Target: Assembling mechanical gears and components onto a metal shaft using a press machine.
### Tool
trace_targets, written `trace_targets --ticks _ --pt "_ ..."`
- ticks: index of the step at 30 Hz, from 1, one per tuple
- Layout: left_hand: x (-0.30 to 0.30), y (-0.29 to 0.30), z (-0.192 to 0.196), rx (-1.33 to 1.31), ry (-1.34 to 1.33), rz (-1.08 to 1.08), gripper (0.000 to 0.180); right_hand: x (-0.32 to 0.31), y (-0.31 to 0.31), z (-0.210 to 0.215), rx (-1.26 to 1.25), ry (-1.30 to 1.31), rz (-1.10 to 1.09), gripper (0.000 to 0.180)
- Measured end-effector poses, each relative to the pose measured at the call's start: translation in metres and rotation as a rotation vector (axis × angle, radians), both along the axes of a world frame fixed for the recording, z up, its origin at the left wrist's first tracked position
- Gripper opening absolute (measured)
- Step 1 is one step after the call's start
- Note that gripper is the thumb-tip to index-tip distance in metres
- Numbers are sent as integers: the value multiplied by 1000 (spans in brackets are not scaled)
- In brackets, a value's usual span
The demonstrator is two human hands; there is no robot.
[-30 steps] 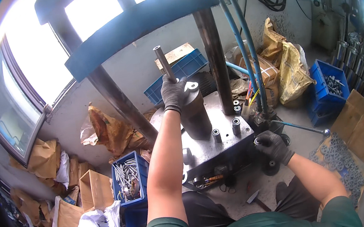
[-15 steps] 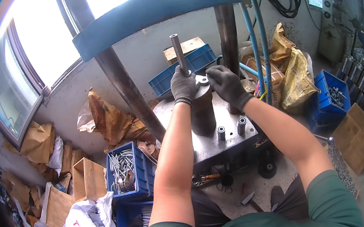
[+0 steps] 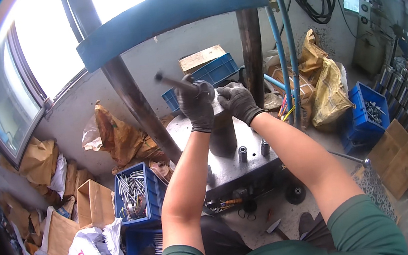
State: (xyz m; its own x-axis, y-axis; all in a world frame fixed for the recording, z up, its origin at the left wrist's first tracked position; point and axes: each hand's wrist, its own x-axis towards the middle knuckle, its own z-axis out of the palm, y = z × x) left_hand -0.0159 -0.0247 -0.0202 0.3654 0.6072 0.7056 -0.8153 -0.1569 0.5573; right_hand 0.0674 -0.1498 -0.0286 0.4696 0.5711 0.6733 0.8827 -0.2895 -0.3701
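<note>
My gloved left hand [image 3: 195, 109] is closed around a metal tube [image 3: 174, 82]. The tube tilts to the upper left and its far end is blurred. A round grey end or disc [image 3: 204, 89] shows beside that hand's fingers. My gloved right hand [image 3: 239, 102] has its fingers bent in at the top of a thick dark cylinder [image 3: 223, 135]; whatever they grip is mostly hidden, with only a bright metal edge showing. The cylinder stands upright on a steel plate [image 3: 183, 126]. Near the plate's front, a small metal bushing [image 3: 243, 154] stands beside another bushing [image 3: 265, 147].
A blue press crossbeam [image 3: 176, 17] spans above, between a left steel column [image 3: 138, 104] and a right one [image 3: 250, 46]. A blue crate of metal rods [image 3: 133, 193] is at left. Blue hoses [image 3: 291, 62] hang at right. A hammer [image 3: 276, 227] lies on the floor.
The tube has gone from upright to tilted left as my left hand lifted and turned it away from the cylinder top. My right hand has moved in over the cylinder top.
</note>
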Motion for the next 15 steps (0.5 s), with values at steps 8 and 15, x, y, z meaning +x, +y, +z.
trace_targets --ticks 8,15 --pt "-7 3 7 -208 -136 191 60 0 -1 0 11 130 29 46" --pt "-8 9 15 -167 19 157 19 -3 -2 9 -30 94 21 46"
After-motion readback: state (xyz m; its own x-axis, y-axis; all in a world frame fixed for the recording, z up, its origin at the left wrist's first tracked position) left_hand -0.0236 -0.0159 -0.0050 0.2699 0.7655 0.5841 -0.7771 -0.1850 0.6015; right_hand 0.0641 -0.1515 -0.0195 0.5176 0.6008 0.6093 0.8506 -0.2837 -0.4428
